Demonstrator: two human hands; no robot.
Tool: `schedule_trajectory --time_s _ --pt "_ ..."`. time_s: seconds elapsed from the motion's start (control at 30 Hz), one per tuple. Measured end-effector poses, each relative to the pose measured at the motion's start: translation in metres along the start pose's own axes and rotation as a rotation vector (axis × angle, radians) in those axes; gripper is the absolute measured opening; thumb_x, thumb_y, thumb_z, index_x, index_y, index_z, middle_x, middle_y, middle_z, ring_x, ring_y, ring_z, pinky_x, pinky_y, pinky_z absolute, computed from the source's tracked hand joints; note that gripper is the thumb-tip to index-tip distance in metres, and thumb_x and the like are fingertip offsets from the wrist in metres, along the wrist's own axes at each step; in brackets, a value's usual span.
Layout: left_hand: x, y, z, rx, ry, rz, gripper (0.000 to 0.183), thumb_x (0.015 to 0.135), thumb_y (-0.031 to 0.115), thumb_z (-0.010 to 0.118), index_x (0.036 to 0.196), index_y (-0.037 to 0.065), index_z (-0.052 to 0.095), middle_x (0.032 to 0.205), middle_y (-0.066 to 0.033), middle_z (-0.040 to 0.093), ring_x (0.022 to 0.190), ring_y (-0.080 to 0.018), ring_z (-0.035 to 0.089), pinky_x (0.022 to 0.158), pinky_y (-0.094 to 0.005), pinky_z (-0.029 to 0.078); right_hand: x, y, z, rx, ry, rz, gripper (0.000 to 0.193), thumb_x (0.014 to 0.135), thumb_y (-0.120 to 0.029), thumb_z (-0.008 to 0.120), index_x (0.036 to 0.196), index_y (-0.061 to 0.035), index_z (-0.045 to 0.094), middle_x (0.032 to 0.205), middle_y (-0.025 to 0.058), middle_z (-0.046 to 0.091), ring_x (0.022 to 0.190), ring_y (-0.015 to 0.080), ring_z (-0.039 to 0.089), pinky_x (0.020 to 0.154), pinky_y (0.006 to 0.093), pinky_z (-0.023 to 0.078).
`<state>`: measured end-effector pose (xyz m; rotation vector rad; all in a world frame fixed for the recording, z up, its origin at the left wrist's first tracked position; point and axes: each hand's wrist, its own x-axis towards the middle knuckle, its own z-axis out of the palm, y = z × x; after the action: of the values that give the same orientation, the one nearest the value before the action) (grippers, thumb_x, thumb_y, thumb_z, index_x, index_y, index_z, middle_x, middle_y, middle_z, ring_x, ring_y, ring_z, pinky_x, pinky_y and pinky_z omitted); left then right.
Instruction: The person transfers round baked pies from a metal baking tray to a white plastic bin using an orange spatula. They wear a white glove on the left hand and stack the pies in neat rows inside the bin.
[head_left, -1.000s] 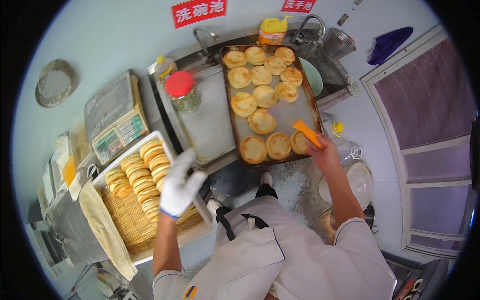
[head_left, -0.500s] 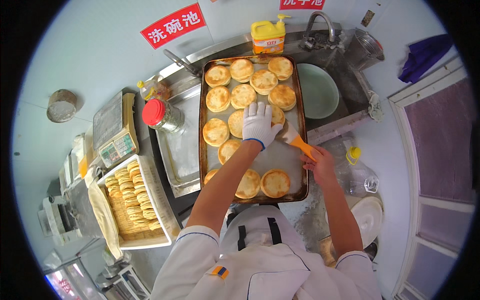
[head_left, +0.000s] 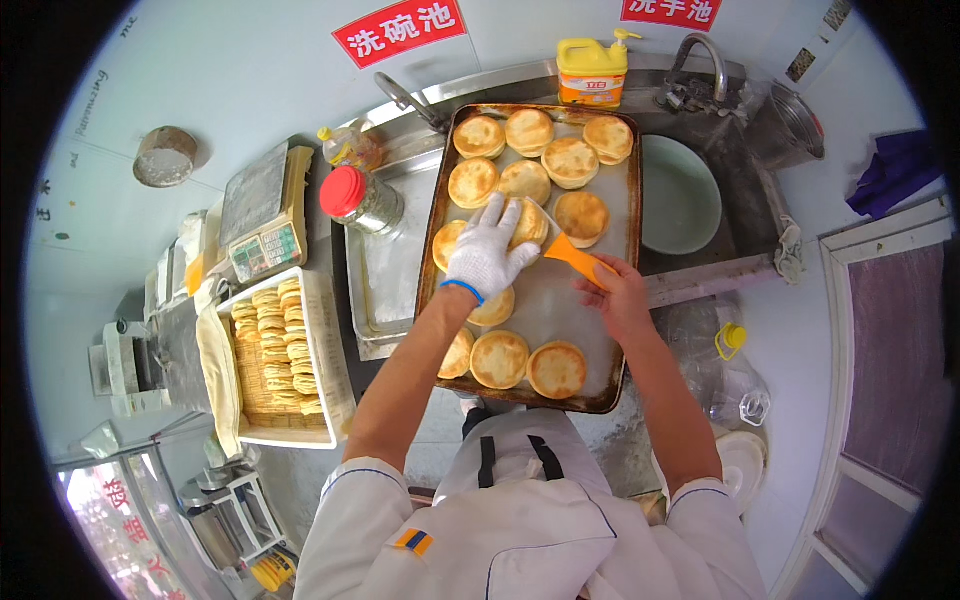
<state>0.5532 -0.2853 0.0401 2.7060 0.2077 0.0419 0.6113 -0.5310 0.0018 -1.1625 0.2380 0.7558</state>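
Note:
My left hand, in a white knit glove with a blue cuff, reaches over a baking tray. Its fingers are spread, and a golden round flatbread shows between index finger and thumb. My bare right hand is closed around the orange handle of a scraper. The scraper's blade meets that flatbread's right edge; how far it goes under is hidden. More browned flatbreads lie on the tray, among them one to the right and several along the near edge.
A white crate of stacked flatbreads stands left, below a scale. Beside the tray is a red-lidded jar. Behind are a yellow pump jug and faucet; a pale basin sits right. Clear plastic bottles stand lower right.
The view has shifted, so the scene sits farther right. My left hand and the scraper have moved left across the tray with the flatbread between them, away from the right-hand column.

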Motion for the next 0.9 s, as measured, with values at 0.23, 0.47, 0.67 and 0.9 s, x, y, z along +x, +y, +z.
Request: schedule_trajectory --time_s 0.23,0.47,0.67,0.9 --pt "0.0 -0.029 0.017 0.014 -0.009 0.054 0.083 0.095 0.046 0.072 0.158 0.002 0.042 0.166 -0.0268 0.034 0.149 -0.0437 0.04 0.12 -0.0462 0.039 -0.038 -0.009 -0.048 -0.178 0.068 0.031 0.038 0.105 -0.017 0.058 0.137 0.0041 0.055 0.118 0.0151 0.07 0.089 0.0224 0.075 0.065 0.0309 0.06" --pt "0.029 -0.033 0.003 -0.074 -0.151 -0.218 0.085 0.093 0.058 0.069 0.154 0.003 0.046 0.153 -0.0255 0.052 0.138 -0.0412 0.054 0.113 -0.0466 0.045 -0.072 -0.007 -0.076 -0.25 0.083 0.114 0.04 0.105 -0.018 0.058 0.138 0.0045 0.054 0.118 0.0161 0.072 0.09 0.0239 0.077 0.062 0.0307 0.06" --pt "0.046 -0.043 -0.001 0.149 -0.295 -0.212 0.093 0.086 0.08 0.06 0.144 0.008 0.061 0.138 -0.0224 0.067 0.135 -0.0398 0.057 0.115 -0.0473 0.042 -0.022 0.019 -0.034 -0.197 0.083 0.118 0.04 0.106 -0.016 0.059 0.14 0.0048 0.053 0.116 0.0166 0.071 0.09 0.0238 0.075 0.061 0.0321 0.056" --pt "0.05 -0.055 0.003 -0.31 -0.521 -0.258 0.096 0.085 0.084 0.059 0.149 0.013 0.059 0.142 -0.0171 0.066 0.131 -0.0327 0.062 0.11 -0.0414 0.046 0.002 0.029 -0.015 -0.01 -0.006 0.071 0.04 0.104 -0.015 0.06 0.139 0.0034 0.056 0.112 0.0143 0.071 0.088 0.0226 0.073 0.063 0.0318 0.056"
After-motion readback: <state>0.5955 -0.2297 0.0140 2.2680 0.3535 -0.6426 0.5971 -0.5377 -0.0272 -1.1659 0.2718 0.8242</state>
